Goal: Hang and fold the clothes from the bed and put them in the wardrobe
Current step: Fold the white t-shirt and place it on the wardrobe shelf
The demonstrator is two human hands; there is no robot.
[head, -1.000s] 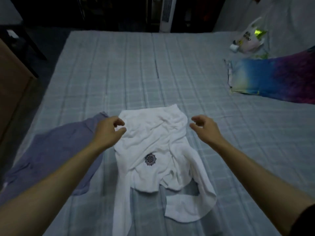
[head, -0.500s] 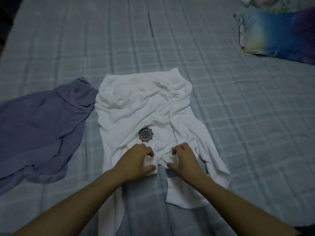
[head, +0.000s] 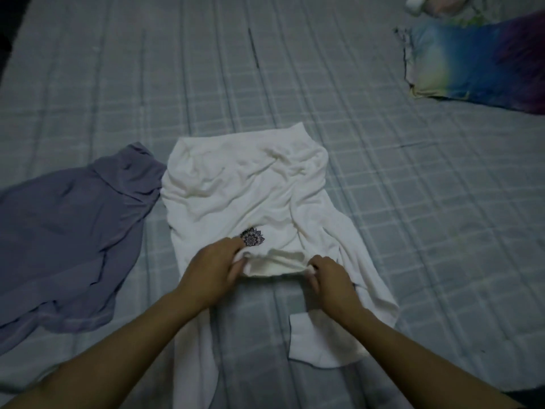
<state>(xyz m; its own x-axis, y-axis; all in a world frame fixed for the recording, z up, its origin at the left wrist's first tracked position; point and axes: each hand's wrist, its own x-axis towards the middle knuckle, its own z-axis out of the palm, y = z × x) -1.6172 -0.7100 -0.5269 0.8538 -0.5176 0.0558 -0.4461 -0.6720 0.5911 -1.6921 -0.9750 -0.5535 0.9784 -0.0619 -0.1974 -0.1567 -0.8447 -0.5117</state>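
Note:
A white shirt with a small dark round print lies rumpled on the grey checked bed. My left hand pinches the left side of its neck opening. My right hand pinches the right side, and the collar is stretched open and lifted slightly between them. The shirt's sleeves trail toward me on both sides. A purple-grey garment is spread flat to the left of the white shirt, touching its edge.
A tie-dye blue, yellow and purple pillow lies at the bed's far right. A pale plastic pack sits just behind it at the top edge. Dark floor shows past the bed's far left corner.
My hands came from the shirt's far end down to its near collar and gripped it, then pulled the neck opening apart. The view tilted downward.

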